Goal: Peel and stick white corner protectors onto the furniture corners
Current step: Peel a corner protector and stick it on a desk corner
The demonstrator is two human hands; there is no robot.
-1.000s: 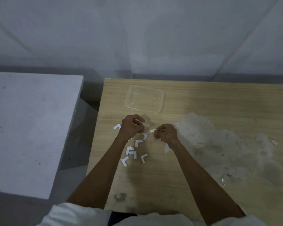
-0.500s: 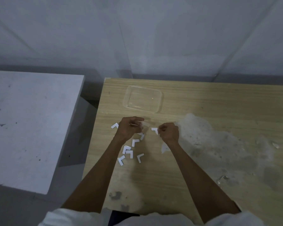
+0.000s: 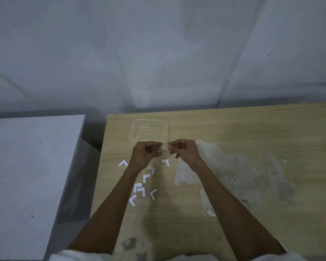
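Right now I see both forearms reaching forward over the desk (image 3: 252, 129), knuckles up, the two hands meeting thumb side to thumb side. The left hand (image 3: 145, 154) has its fingers (image 3: 154, 145) curled in, and the right hand (image 3: 185, 151) mirrors it, its fingers (image 3: 175, 145) curled as well. Both sets pinch one small white piece (image 3: 164, 147), held between them above the wood. It is blurred, so I cannot tell its shape. Nearer to me than the fingers, the loose corner protectors (image 3: 140, 190) lie scattered flat on the desk, with a single protector (image 3: 166, 162) almost straight below the pinch. Just beyond the fingertips sits a clear plastic tray (image 3: 131, 132). Right of the right hand's fingers spreads a pale worn patch (image 3: 233, 172). Well left of the left hand stands a grey table (image 3: 32, 166).
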